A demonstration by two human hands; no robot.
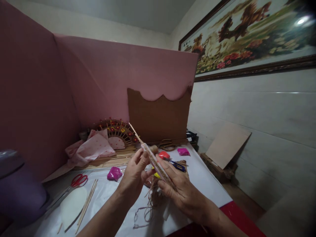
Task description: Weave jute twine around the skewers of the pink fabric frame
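Above the table, both hands hold a thin flat piece [156,164], seen almost edge-on and pale with brownish patches. A slim wooden stick [135,132] juts from its far end. My left hand [133,176] pinches the upper end between thumb and fingers. Lower down, my right hand [179,187] is closed on the other edge, its thumb underneath and fingers along the top. Below them hang loose strands of twine [148,210]. Part of a yellow packet [157,175] shows between the hands. The piece's broad face is turned away from view.
Red-handled scissors [79,180], a white oval sheet [74,205] and thin sticks [87,204] lie left. Behind are a decorated fan [118,130], pink cloth [95,146], dark scissors [166,144], a blue-handled tool [178,166] and bright packets [114,173]. A purple container [19,191] stands far left.
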